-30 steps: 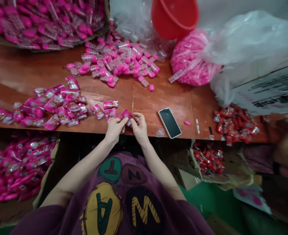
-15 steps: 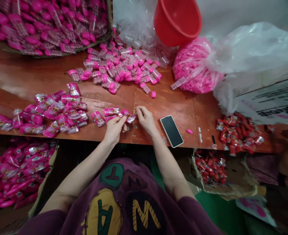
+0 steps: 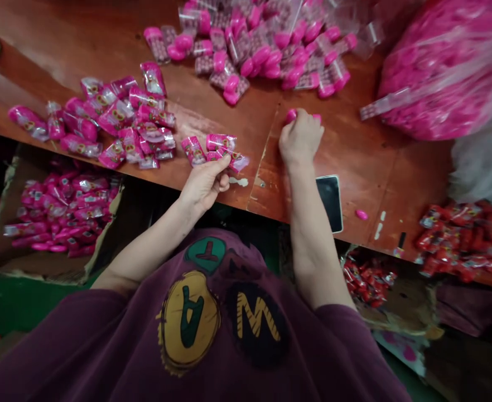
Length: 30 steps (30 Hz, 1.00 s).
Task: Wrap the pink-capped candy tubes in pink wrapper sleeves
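Note:
My left hand (image 3: pixel 206 181) pinches a pink printed wrapper (image 3: pixel 240 162) with a clear end between thumb and forefinger, just above the table's front edge. Two more pink printed packets (image 3: pixel 221 142) lie against it and to its left. Farther forward and to the right, my right hand (image 3: pixel 302 138) is closed, knuckles up, over a small clear tube whose pink cap (image 3: pixel 291 115) shows left of the fingers. Most of that tube is hidden. Another bit of pink (image 3: pixel 317 118) shows on the hand's right side. Beyond lies a heap of pink-capped tubes (image 3: pixel 263 56) filled with small beads.
Finished-looking pink packets (image 3: pixel 120 120) are heaped at left, above a carton (image 3: pixel 99 262) of similar ones. A phone (image 3: pixel 330 204) lies partly under my right forearm. A bag of pink caps (image 3: pixel 447 72) stands at right, with red packets (image 3: pixel 463 240) near it.
My right hand has left the wrapper and reached forward onto the lone tube. My left hand keeps its pinch on the wrapper. The view has shifted closer and tilted.

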Tool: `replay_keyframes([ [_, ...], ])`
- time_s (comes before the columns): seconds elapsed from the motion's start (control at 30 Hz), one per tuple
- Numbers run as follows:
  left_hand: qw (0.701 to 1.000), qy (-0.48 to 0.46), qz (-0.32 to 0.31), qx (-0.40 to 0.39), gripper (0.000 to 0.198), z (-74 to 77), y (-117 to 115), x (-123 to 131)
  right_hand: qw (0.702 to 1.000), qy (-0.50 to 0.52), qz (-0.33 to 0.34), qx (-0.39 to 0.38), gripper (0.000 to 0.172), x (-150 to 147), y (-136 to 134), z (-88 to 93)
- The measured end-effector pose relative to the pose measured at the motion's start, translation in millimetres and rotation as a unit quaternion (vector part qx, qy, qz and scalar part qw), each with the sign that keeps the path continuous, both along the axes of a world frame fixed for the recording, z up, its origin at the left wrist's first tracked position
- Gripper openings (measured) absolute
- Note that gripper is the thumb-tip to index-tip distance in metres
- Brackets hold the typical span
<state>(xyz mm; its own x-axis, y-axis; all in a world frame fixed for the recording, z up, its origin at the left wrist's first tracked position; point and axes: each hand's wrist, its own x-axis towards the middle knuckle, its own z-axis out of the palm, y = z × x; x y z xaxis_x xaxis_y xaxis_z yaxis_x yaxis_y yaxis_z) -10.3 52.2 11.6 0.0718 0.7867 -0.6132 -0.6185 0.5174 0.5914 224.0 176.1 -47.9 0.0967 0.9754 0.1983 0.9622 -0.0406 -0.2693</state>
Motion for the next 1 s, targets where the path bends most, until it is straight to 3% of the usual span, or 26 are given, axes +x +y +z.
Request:
replay_keyframes([
  [0.07, 1.000, 0.001, 0.004, -0.008, 0.040, 1.2, -5, -1, 0.988, 0.155, 0.019, 0.016, 0.054, -5, -38, 0.4],
  [0.1, 1.000, 0.006, 0.003, -0.013, 0.040, 1.9, -8, -1, 0.967, 0.254, 0.024, 0.017, 0.048, -10, -59, 1.8],
  [0.2, 0.999, 0.028, -0.011, -0.022, 0.043, 3.1, -15, 3, 0.849, 0.528, 0.013, -0.029, 0.046, -30, -123, 10.6],
  [0.27, 0.999, 0.041, -0.023, -0.019, 0.044, 2.8, -20, 7, 0.779, 0.624, -0.011, -0.066, 0.045, -46, -156, 18.6],
  [0.37, 0.998, 0.053, -0.041, -0.007, 0.043, 1.1, -25, 14, 0.722, 0.686, -0.044, -0.086, 0.047, -65, -186, 28.1],
  [0.47, 0.997, 0.055, -0.051, 0.002, 0.043, -0.5, -29, 20, 0.705, 0.702, -0.060, -0.080, 0.048, -74, -196, 30.9],
  [0.6, 0.996, 0.054, -0.065, 0.008, 0.044, -1.7, -35, 24, 0.704, 0.705, -0.058, -0.071, 0.044, -79, -203, 28.9],
  [0.87, 0.994, 0.037, -0.106, 0.003, 0.043, -6.3, -41, 24, 0.752, 0.656, -0.042, -0.058, 0.046, -84, -222, 25.6],
  [1.0, 0.992, 0.024, -0.127, 0.014, 0.044, -9.0, -44, 23, 0.724, 0.684, -0.051, -0.077, 0.049, -84, -226, 24.1],
])
